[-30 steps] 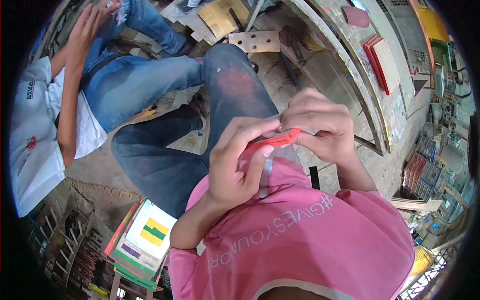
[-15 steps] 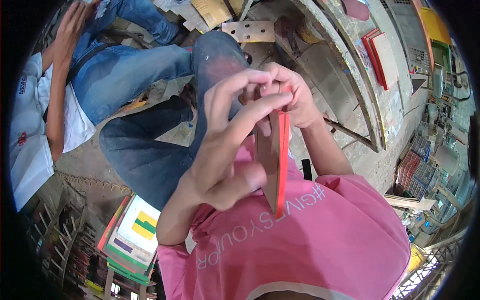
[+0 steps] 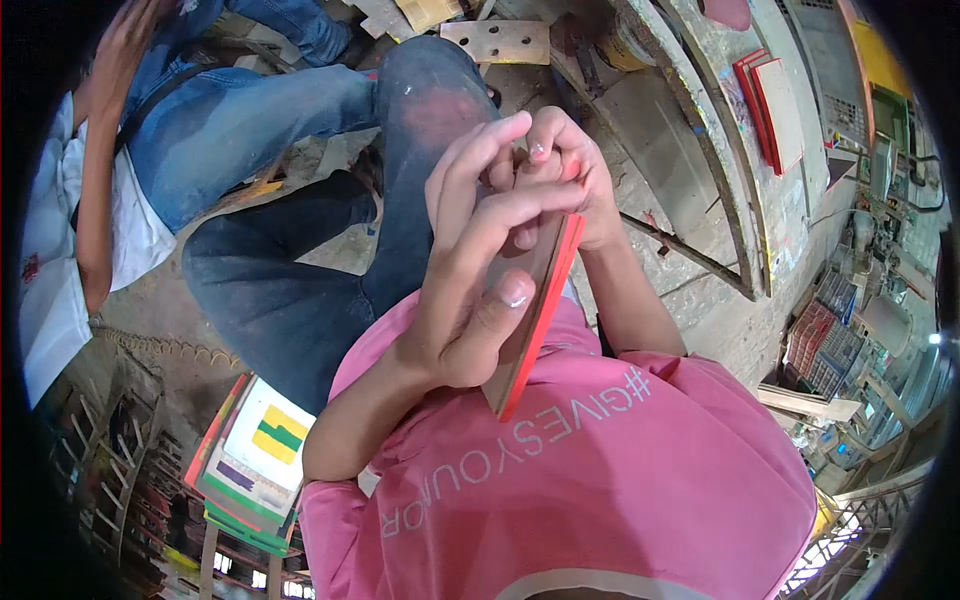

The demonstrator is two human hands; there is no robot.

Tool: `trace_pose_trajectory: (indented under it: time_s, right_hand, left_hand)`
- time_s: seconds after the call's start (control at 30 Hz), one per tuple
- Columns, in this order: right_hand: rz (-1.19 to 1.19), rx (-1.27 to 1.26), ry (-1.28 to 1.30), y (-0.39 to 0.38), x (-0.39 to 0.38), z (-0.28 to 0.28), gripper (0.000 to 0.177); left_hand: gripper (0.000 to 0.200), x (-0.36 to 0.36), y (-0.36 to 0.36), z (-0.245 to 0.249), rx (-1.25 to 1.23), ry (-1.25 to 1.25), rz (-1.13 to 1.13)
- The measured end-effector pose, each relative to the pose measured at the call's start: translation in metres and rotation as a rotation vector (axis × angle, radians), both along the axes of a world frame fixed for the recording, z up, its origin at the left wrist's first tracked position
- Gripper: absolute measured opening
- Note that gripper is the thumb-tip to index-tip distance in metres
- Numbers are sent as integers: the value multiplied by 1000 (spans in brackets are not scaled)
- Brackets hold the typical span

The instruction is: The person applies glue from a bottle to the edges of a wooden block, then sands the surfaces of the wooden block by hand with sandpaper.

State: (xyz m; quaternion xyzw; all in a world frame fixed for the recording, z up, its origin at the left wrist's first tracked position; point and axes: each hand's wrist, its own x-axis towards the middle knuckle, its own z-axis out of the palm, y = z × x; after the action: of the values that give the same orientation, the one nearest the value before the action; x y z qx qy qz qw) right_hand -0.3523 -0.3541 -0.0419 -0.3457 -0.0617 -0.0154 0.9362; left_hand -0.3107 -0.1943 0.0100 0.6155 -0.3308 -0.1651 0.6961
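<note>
A thin brown board with red edges (image 3: 546, 318) stands on edge in front of my pink shirt, its lower end close to the cloth and tilted left. My left hand (image 3: 468, 240) holds it from the left, thumb against the brown face and fingers reaching over the upper end. At that upper end my right hand (image 3: 582, 178) grips with bent fingers, partly behind the board and overlapping my left fingertips. Red smudges show on the right fingers. Whether anything small lies between the fingertips is hidden.
A co-worker in jeans (image 3: 250, 120) sits close at left. Painted boards (image 3: 262, 445) are stacked at lower left. Red-edged boards (image 3: 775, 115) lie on the worn surface at upper right. A wooden piece with holes (image 3: 497, 42) is on the floor ahead.
The board has tilted, its lower end swinging left. My left thumb has moved up along its face, and the fingertips of my two hands have separated slightly at the top.
</note>
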Motion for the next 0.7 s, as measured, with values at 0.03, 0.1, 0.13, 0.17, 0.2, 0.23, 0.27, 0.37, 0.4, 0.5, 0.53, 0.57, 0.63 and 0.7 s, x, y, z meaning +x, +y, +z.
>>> trace_pose_trajectory:
  time_s: [0.03,0.1,0.13,0.17,0.2,0.23,0.27,0.37,0.4,0.5,0.53,0.57,0.63,0.7]
  right_hand:
    - [6,-6,2,0,0,-3,60]
    - [32,32,-50,3,3,-7,60]
    - [-37,75,-82,10,7,-2,59]
    - [-30,73,-79,11,7,-2,59]
    - [-43,90,-92,12,8,-3,58]
    - [-56,105,-105,13,8,-4,57]
    - [-50,101,-104,11,7,-5,57]
    - [41,123,-54,6,2,-6,57]
    - [42,134,-58,6,2,-6,57]
    - [43,162,-63,8,1,-8,56]
    - [41,183,-68,8,1,-9,55]
    - [44,180,-66,9,1,-9,55]
    - [10,145,-76,10,2,-11,54]
    - [57,160,-119,8,9,-12,55]
  left_hand:
    - [52,2,1,-1,76,-109,-56]
    - [47,-2,0,-3,39,-57,-40]
    - [51,-3,1,-4,34,-45,-44]
    - [54,-4,2,-5,29,-36,-47]
    - [54,-6,2,-7,27,-35,-39]
    - [53,-7,0,-7,-10,-11,-40]
    - [51,-9,-2,-8,-47,12,-42]
    - [49,-11,-3,-8,-93,10,-29]
    - [49,-11,-3,-9,-96,13,-25]
    - [46,-11,-1,-10,-107,25,-48]
    - [44,-11,-1,-10,-109,51,-67]
    - [43,-10,0,-10,-110,76,-87]
    - [40,-3,2,-7,-80,23,-85]
    - [37,5,5,-4,-48,-32,-86]
